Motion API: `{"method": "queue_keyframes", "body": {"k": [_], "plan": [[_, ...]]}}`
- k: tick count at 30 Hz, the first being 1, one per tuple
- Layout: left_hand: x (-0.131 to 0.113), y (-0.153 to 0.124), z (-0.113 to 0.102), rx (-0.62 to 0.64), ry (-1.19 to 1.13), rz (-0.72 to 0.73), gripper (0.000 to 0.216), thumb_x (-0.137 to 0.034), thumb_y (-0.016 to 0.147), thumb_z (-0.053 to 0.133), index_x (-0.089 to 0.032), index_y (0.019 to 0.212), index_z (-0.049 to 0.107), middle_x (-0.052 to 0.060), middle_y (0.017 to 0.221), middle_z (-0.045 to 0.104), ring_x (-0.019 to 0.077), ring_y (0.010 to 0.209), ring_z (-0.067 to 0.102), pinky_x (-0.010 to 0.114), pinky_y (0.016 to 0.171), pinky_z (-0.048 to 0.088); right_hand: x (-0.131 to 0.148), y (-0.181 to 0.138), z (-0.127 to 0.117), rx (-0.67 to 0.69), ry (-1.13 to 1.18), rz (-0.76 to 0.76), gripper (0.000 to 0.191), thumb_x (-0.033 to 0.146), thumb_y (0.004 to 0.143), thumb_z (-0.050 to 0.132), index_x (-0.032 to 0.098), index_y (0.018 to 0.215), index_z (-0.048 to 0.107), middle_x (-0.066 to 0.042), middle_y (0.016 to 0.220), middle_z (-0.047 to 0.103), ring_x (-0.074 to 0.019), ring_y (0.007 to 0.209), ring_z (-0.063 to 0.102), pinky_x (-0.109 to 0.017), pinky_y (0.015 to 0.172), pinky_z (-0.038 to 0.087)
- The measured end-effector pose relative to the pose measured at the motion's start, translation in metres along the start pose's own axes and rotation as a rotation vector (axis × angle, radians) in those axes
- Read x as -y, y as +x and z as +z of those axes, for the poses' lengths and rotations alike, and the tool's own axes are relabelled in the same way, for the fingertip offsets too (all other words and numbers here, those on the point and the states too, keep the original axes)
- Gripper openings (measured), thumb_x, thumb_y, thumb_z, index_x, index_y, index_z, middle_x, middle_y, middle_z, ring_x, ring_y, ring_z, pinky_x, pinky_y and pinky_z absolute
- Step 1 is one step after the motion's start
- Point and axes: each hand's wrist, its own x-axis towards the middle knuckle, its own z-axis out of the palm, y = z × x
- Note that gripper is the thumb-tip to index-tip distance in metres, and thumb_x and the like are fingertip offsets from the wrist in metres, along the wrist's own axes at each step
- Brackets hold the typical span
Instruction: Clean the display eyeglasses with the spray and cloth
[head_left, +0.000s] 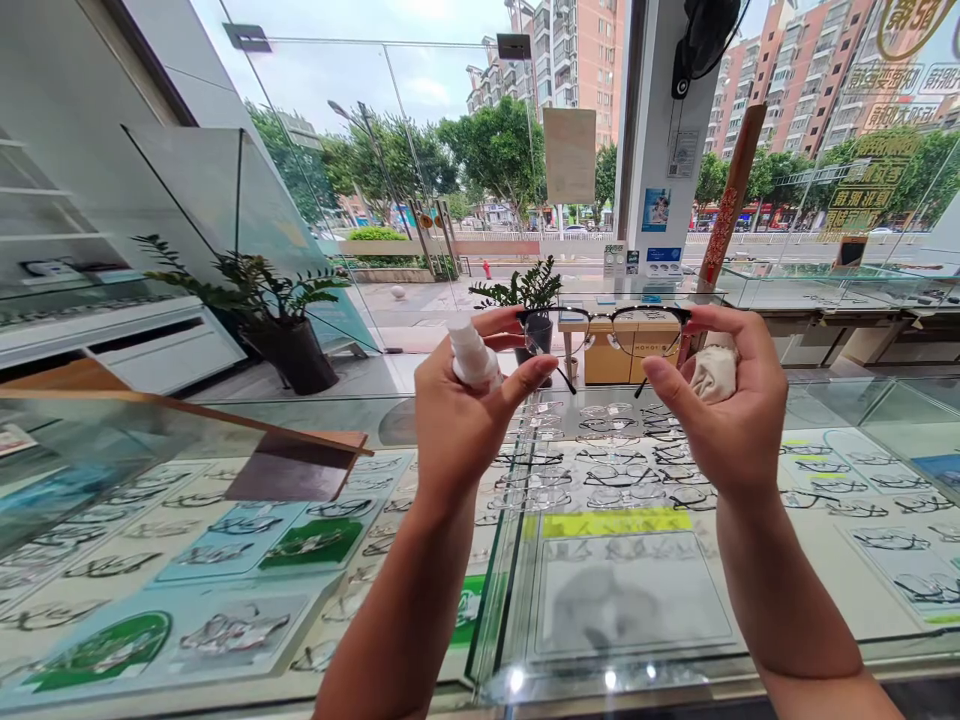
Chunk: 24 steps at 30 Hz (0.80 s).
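Both my hands hold up a pair of eyeglasses (pixel 601 317) with dark upper rims and clear lenses, one hand at each side. The temples hang down behind the lenses. My left hand (pixel 459 410) pinches the left side of the frame and also keeps a small white spray bottle (pixel 472 355) in its palm, tilted. At the right side of the frame, my right hand (pixel 739 420) grips with fingers and thumb, a crumpled cream cloth (pixel 712 374) tucked in its palm. The eyeglasses are raised above the glass display counter (pixel 637 590).
Rows of eyeglasses (pixel 611 455) lie inside the counter below my hands. A brown wooden board (pixel 296 465) rests on the left. Potted plants (pixel 300 350) stand beyond, before tall windows. A wooden box (pixel 628 352) sits behind the raised eyeglasses, with another glass counter (pixel 847 290) at right.
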Motion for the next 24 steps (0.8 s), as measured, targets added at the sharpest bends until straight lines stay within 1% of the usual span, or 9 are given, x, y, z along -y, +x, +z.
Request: {"method": "queue_keyframes", "body": {"k": [3,5,8,10,14,18,21,24], "plan": [[0.002,0.001,0.0,0.04,-0.078,-0.031,0.056,-0.058,0.076,0.089,-0.026,0.12,0.074,0.009,0.107,0.08,0.0255,0.096,0.077,0.036,0.072,0.065,0.001,-0.002,-0.001,0.002,-0.041,-0.02,0.048,0.046,0.09,0.075,0.029,0.132,0.061,-0.009,0.123,0.065,-0.0318,0.117,0.064,-0.052,0.095,0.06],[0.003,0.001,0.001,0.05,-0.105,-0.018,0.057,-0.057,0.075,0.09,-0.025,0.12,0.074,0.01,0.109,0.08,0.0255,0.097,0.077,0.035,0.073,0.065,0.001,-0.003,-0.001,0.005,-0.075,-0.031,0.051,0.046,0.091,0.074,0.03,0.137,0.059,-0.01,0.126,0.064,-0.0339,0.12,0.063,-0.054,0.095,0.06],[0.005,0.0,0.002,0.042,-0.076,0.031,0.055,-0.055,0.078,0.088,-0.026,0.122,0.073,0.01,0.108,0.079,0.0239,0.098,0.076,0.033,0.074,0.064,0.003,-0.004,-0.001,0.004,-0.116,-0.053,0.054,0.046,0.091,0.073,0.031,0.141,0.058,-0.011,0.126,0.064,-0.0358,0.121,0.063,-0.056,0.095,0.06],[0.004,-0.001,0.003,0.028,-0.039,0.057,0.052,-0.054,0.081,0.086,-0.025,0.122,0.072,0.01,0.107,0.078,0.0226,0.096,0.076,0.032,0.073,0.063,0.003,-0.003,-0.001,0.002,-0.119,-0.057,0.053,0.047,0.092,0.073,0.03,0.14,0.059,-0.011,0.125,0.065,-0.0353,0.119,0.064,-0.056,0.096,0.06],[-0.001,-0.004,0.007,-0.058,0.036,0.107,0.05,-0.057,0.08,0.086,-0.025,0.117,0.072,0.006,0.102,0.077,0.0214,0.09,0.074,0.035,0.075,0.062,0.003,-0.001,-0.001,0.012,-0.088,-0.021,0.045,0.049,0.091,0.075,0.029,0.131,0.064,-0.009,0.121,0.068,-0.0324,0.115,0.067,-0.054,0.1,0.059],[-0.008,-0.008,0.009,-0.17,0.102,0.15,0.048,-0.059,0.08,0.085,-0.026,0.113,0.072,0.005,0.101,0.075,0.0216,0.09,0.071,0.035,0.073,0.06,-0.002,0.003,-0.001,0.067,-0.017,0.048,0.042,0.049,0.09,0.077,0.027,0.124,0.069,-0.008,0.118,0.072,-0.0306,0.113,0.069,-0.053,0.104,0.057],[-0.01,-0.01,0.009,-0.201,0.147,0.177,0.049,-0.059,0.081,0.085,-0.026,0.115,0.071,0.006,0.104,0.073,0.0223,0.093,0.069,0.033,0.069,0.057,-0.006,0.005,0.0,0.117,0.018,0.089,0.045,0.051,0.09,0.077,0.025,0.126,0.07,-0.009,0.119,0.074,-0.0302,0.113,0.07,-0.053,0.103,0.057],[-0.01,-0.011,0.008,-0.195,0.17,0.19,0.053,-0.061,0.082,0.083,-0.026,0.119,0.07,0.008,0.11,0.072,0.0239,0.098,0.068,0.033,0.067,0.056,-0.01,0.005,0.0,0.145,0.015,0.108,0.046,0.052,0.09,0.076,0.026,0.128,0.071,-0.008,0.12,0.074,-0.0303,0.114,0.07,-0.052,0.102,0.057]]}}
